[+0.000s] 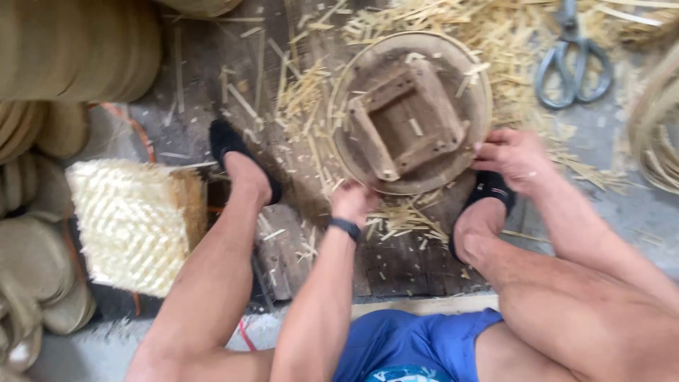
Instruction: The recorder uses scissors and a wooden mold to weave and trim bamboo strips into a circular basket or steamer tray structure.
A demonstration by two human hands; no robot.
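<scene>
A round wooden form (pixel 412 113) with a square block frame in its middle and a thin bamboo strip hoop around its rim lies on dark floor boards between my feet. My left hand (pixel 351 201) grips its near rim, fingers curled under the edge. My right hand (pixel 515 158) holds the right rim, fingers closed over the hoop. A black band sits on my left wrist.
A woven pale bamboo mat (pixel 134 223) lies at the left. Stacks of round woven lids (pixel 71 49) fill the far left. Metal scissors (pixel 571 60) rest at the upper right amid several straw cuttings (pixel 495 35). My feet in black slippers flank the form.
</scene>
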